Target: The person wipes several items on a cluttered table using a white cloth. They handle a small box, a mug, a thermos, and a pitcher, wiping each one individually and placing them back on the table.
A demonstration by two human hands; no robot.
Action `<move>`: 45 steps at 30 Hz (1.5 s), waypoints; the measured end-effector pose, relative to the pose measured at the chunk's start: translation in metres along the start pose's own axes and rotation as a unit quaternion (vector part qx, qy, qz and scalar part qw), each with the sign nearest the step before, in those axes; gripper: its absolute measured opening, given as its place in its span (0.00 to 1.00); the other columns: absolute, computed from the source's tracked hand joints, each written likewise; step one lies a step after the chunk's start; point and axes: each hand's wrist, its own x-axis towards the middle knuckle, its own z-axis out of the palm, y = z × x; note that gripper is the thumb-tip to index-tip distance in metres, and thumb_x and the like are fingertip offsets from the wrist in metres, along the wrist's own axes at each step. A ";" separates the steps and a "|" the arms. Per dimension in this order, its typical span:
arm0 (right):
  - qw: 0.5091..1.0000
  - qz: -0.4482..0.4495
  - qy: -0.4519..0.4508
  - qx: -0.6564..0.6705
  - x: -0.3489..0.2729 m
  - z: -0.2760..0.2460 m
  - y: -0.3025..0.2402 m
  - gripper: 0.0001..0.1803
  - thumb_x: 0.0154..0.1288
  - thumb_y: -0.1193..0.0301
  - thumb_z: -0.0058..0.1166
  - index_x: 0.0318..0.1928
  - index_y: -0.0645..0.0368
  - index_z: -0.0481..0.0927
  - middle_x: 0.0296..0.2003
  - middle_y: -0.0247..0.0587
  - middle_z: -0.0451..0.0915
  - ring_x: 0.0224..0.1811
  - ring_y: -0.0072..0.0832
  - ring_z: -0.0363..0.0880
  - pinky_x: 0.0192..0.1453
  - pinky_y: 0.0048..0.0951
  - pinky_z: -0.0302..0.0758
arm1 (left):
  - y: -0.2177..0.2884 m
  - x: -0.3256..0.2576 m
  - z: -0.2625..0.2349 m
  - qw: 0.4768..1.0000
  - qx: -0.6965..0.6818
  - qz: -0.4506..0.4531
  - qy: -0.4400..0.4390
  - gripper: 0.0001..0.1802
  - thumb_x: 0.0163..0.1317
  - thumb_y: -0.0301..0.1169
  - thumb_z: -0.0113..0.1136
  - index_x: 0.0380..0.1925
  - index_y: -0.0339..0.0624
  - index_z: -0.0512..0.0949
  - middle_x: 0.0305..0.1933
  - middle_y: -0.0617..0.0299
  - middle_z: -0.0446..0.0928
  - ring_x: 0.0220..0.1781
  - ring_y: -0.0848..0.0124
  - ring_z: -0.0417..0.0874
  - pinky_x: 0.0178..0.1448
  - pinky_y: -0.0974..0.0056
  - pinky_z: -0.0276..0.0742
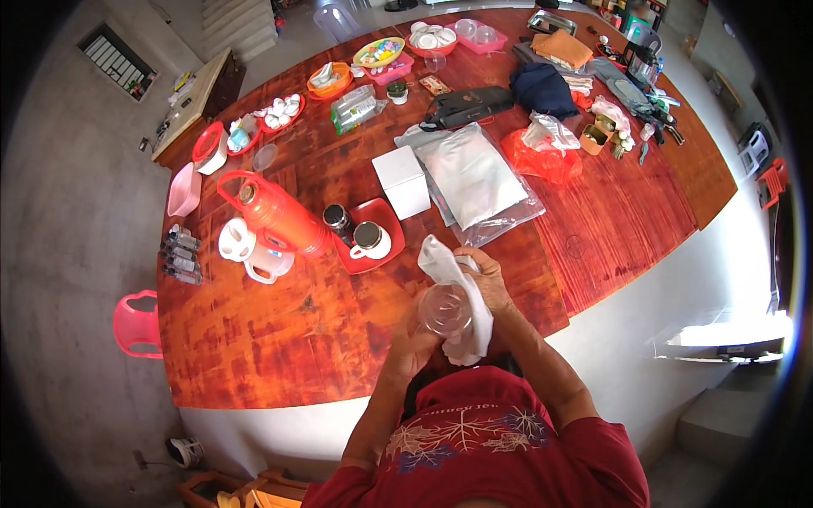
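Close to my body, above the table's near edge, my left hand [410, 344] grips a clear, round, see-through cup [442, 310]. Its open mouth or base faces up; which one I cannot tell. A white cloth [477, 315] hangs along the cup's right side, bunched in the closed fingers of my right hand [486, 276]. Cloth and cup touch. Beyond them a red tray [388, 222] bears a white mug with a dark lid [370, 242] and a dark lidded cup [338, 222]. Part of my left fingers is hidden behind the cup.
On the reddish wooden table [254, 356], a red thermos flask [284, 216] and a white pitcher [254, 251] stand left. A white box [401, 181] and plastic-wrapped packets [474, 173] lie ahead. Baskets [336, 82] line the far side; a red bag [542, 155] and folded clothes [542, 89] lie right.
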 end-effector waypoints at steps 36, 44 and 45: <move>0.941 -0.140 0.056 -0.303 -0.026 0.042 0.003 0.17 0.66 0.73 0.45 0.55 0.59 0.66 0.46 0.46 0.67 0.50 0.34 0.67 0.53 0.30 0.67 | -0.016 0.011 0.012 0.930 0.141 0.236 0.246 0.06 0.65 0.28 0.52 0.30 0.44 0.66 0.28 0.67 0.71 0.25 0.83 0.69 0.26 0.76 0.67; 0.681 -0.414 -0.020 -0.604 -0.073 0.067 0.006 0.20 0.52 0.73 0.53 0.48 0.51 0.77 0.59 0.51 0.63 0.61 0.47 0.61 0.59 0.44 0.60 | -0.011 0.011 -0.009 0.978 -0.051 0.152 0.133 0.23 0.69 0.41 0.41 0.58 0.41 0.61 0.53 0.58 0.71 0.53 0.65 0.73 0.58 0.64 0.69; 0.632 -0.441 -0.040 -0.636 -0.071 0.066 0.001 0.20 0.50 0.71 0.55 0.48 0.50 0.77 0.58 0.48 0.65 0.60 0.45 0.63 0.58 0.42 0.60 | -0.021 0.010 -0.022 0.970 -0.159 0.165 0.075 0.23 0.68 0.40 0.42 0.59 0.42 0.60 0.54 0.58 0.69 0.55 0.67 0.72 0.60 0.65 0.67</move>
